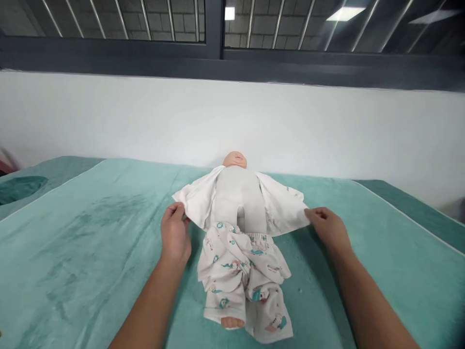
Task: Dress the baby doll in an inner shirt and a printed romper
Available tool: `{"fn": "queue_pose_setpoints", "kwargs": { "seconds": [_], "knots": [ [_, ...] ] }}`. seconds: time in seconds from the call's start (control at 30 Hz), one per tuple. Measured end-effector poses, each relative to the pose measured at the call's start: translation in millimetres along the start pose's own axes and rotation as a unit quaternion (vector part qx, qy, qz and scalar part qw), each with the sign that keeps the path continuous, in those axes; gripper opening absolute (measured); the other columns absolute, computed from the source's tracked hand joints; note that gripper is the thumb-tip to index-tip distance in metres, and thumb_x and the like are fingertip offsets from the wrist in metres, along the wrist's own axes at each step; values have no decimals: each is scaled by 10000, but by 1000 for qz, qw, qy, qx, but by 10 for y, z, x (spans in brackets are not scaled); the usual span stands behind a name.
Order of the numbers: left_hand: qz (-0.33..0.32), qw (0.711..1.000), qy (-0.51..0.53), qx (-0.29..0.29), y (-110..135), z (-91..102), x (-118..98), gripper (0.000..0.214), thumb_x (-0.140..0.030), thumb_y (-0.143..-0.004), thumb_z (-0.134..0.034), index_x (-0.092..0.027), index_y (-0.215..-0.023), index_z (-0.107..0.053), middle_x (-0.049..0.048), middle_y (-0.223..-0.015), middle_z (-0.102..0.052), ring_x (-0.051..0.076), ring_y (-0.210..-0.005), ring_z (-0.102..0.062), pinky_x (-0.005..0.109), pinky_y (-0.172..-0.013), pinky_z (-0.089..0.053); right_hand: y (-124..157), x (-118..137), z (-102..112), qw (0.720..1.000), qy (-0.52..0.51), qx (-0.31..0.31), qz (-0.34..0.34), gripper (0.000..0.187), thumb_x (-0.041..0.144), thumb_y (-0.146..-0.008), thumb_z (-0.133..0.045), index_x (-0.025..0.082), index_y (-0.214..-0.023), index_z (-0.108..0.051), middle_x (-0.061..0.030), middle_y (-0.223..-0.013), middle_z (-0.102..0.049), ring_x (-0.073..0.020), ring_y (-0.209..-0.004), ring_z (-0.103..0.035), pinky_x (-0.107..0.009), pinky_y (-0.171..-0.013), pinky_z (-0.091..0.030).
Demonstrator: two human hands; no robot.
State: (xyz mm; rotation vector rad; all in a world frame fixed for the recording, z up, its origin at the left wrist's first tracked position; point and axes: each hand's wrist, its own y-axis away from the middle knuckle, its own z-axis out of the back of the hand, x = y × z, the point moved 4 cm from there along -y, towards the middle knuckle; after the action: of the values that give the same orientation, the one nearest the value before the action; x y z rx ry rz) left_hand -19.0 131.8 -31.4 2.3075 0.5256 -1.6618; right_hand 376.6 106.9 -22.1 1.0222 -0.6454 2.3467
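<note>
A baby doll (pixel 238 196) lies on its back on a teal towel (pixel 90 232), head toward the wall. Its white top (pixel 279 206) is spread open to both sides, showing the grey cloth body. Patterned trousers (pixel 241 271) are bunched down round its legs, with one bare foot (pixel 232 322) sticking out. My left hand (pixel 175 232) pinches the left flap of the top at its lower corner. My right hand (pixel 327 225) holds the right flap's corner against the towel, fingers curled on the cloth.
The towel covers a wide bed or table that ends at a white wall (pixel 109 121) with a dark window frame (pixel 218 58) above. A darker teal sheet (pixel 417 208) shows along the right and left edges.
</note>
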Motion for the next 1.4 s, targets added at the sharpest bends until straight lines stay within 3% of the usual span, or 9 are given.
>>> {"fn": "queue_pose_setpoints", "kwargs": {
  "seconds": [0.17,0.27,0.37,0.47,0.57,0.83,1.0,1.13,1.4],
  "knots": [
    [-8,993,-42,-106,40,225,-21,151,-342,-819,-535,-203,-878,-543,31,-963,-583,165,-884,-553,296,-758,-471,263,335,-136,979,68,-27,190,177,352,-794,-546,196,-852,-606,-84,-957,-609,-201,-774,-547,-352,-733,-419],
    [-141,968,-159,-136,191,169,-214,175,-370,-847,-529,-226,-942,-565,29,-1037,-576,174,-946,-533,312,-839,-451,568,650,-358,956,-25,149,253,185,351,-856,-512,202,-798,-603,-27,-790,-608,-171,-720,-530,-305,-693,-423],
    [-213,949,-225,52,290,-77,-315,134,-323,-850,-544,-223,-887,-624,32,-984,-610,179,-907,-553,300,-813,-450,772,803,-435,917,-71,303,249,262,413,-859,-558,196,-715,-584,13,-676,-559,-145,-660,-483,-270,-611,-386],
    [-137,906,-252,313,342,-262,-269,156,-324,-843,-568,-216,-840,-681,31,-876,-634,175,-814,-571,288,-746,-448,827,841,-366,881,-92,387,257,280,431,-816,-637,187,-692,-575,9,-735,-558,-144,-702,-496,-266,-643,-399],
    [-50,873,-250,416,338,-253,-251,200,-381,-828,-599,-209,-874,-691,29,-833,-621,168,-753,-551,269,-668,-426,837,829,-288,847,-79,447,276,245,409,-802,-663,194,-722,-578,-9,-866,-574,-157,-792,-538,-278,-732,-435],
    [35,877,-268,397,280,-185,-186,202,-378,-812,-597,-179,-778,-620,-22,-680,-507,111,-617,-423,220,-547,-310,787,813,-389,893,-91,292,329,138,329,-903,-522,221,-816,-522,-74,-1475,-363,-228,-1345,-367,-377,-1056,-342],
    [78,839,-238,483,392,-185,-159,303,-218,-689,-677,-216,-987,-627,-20,-888,-524,100,-676,-454,212,-581,-340,533,947,-458,923,-58,215,315,112,247,-879,-473,217,-931,-568,-60,-1096,-643,-205,-1029,-579,-352,-896,-417],
    [53,837,-243,488,365,-160,-132,91,-225,-756,-636,-188,-799,-565,-40,-736,-454,103,-657,-421,213,-582,-313,288,1044,-552,928,-7,253,274,69,270,-819,-525,222,-789,-564,18,-710,-599,-173,-699,-540,-295,-657,-395],
    [-34,945,-150,289,146,-207,-62,206,-363,-849,-601,-203,-749,-519,64,-1356,-515,232,-1241,-460,308,-972,-350,372,925,-803,910,-226,194,287,38,244,-819,-519,243,-857,-515,-68,-1342,-516,-237,-1262,-444,-399,-1027,-348]
  ]
}}
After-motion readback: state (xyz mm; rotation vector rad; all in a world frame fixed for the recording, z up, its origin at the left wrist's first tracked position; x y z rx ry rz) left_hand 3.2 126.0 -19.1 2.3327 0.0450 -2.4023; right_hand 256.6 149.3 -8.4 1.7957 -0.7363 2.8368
